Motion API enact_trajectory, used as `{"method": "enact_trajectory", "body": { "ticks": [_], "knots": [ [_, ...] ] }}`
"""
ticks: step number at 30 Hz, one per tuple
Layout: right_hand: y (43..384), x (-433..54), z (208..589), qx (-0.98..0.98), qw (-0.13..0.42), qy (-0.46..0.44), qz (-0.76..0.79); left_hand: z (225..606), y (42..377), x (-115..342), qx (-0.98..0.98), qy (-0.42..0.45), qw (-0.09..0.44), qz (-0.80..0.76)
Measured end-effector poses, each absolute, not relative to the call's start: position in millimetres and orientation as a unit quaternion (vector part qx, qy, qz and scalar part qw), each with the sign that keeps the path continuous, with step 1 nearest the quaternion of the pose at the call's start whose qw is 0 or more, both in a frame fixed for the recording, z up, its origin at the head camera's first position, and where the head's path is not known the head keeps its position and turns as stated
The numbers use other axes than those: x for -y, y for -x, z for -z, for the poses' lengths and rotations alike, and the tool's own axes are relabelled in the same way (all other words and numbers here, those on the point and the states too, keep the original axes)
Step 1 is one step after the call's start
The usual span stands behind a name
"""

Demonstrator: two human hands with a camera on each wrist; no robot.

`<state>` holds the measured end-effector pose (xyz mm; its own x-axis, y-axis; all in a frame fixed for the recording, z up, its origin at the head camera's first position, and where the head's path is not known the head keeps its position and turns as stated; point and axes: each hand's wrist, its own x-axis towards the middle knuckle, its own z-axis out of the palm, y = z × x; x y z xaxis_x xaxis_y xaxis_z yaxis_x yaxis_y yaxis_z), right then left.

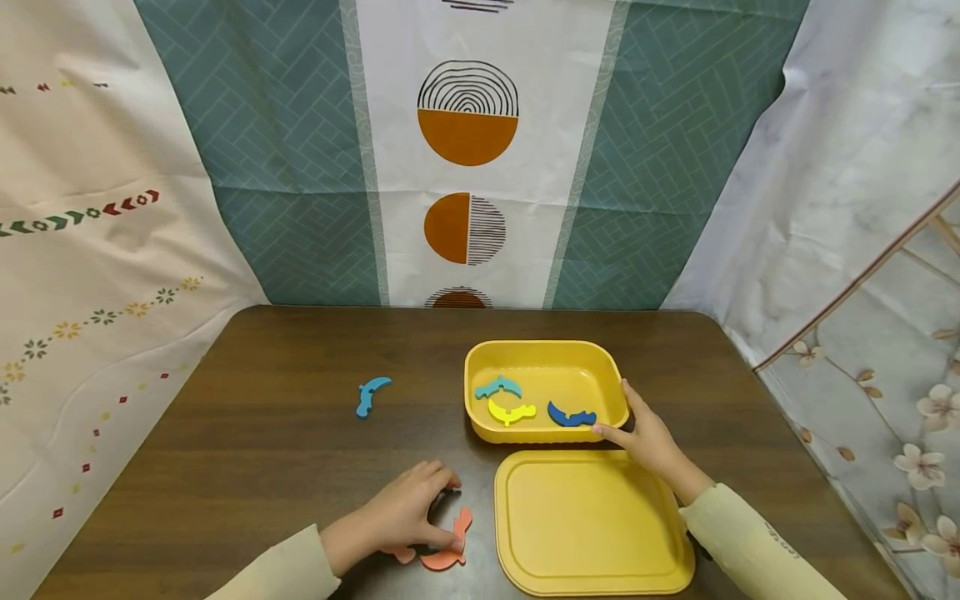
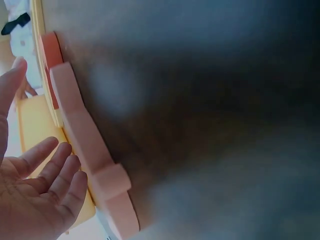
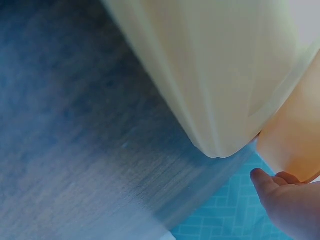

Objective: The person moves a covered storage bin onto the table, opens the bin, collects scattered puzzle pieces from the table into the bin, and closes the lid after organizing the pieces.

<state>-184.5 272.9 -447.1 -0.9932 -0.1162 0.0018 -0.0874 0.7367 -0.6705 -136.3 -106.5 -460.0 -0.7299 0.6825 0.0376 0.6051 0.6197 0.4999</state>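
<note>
My left hand (image 1: 408, 508) hovers over the front of the table with thumb and fingers spread apart. Just beneath it lies a curved coral toy piece (image 1: 442, 560), overlapped by the thumb tip in the head view. A second coral piece (image 1: 402, 553) is mostly hidden under the hand; the left wrist view shows a pinkish piece (image 2: 92, 145) lying close to the fingers. My right hand (image 1: 651, 440) grips the near right corner of a yellow box (image 1: 540, 435), thumb at the front rim and fingers along its side. Inside are teal (image 1: 501, 385), yellow (image 1: 513, 412) and dark blue (image 1: 572, 417) curved pieces.
A yellow lid (image 1: 592, 521) lies flat in front of the box, beneath the right forearm. Farther left on the brown table (image 1: 285, 467) sits a light blue curved piece (image 1: 367, 397). Patterned cloth (image 1: 300, 167) hangs behind the table.
</note>
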Motion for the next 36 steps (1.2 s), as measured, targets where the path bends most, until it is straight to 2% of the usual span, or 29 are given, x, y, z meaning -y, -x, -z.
{"method": "enact_trajectory", "body": {
  "ticks": [10, 29, 36],
  "knots": [
    [185.7, -273.8, 445.3, -0.932, 0.019, 0.055, 0.358, 456.9, 126.9, 109.5, -0.897, -0.365, 0.103, -0.228],
    [186.1, -274.3, 446.2, -0.932, 0.022, 0.055, 0.358, 459.3, 117.4, 104.7, -0.891, -0.4, 0.073, -0.201],
    [185.3, -273.7, 447.8, -0.931, 0.021, 0.057, 0.359, 458.4, 116.0, 105.5, -0.89, -0.39, 0.093, -0.218]
  ]
}}
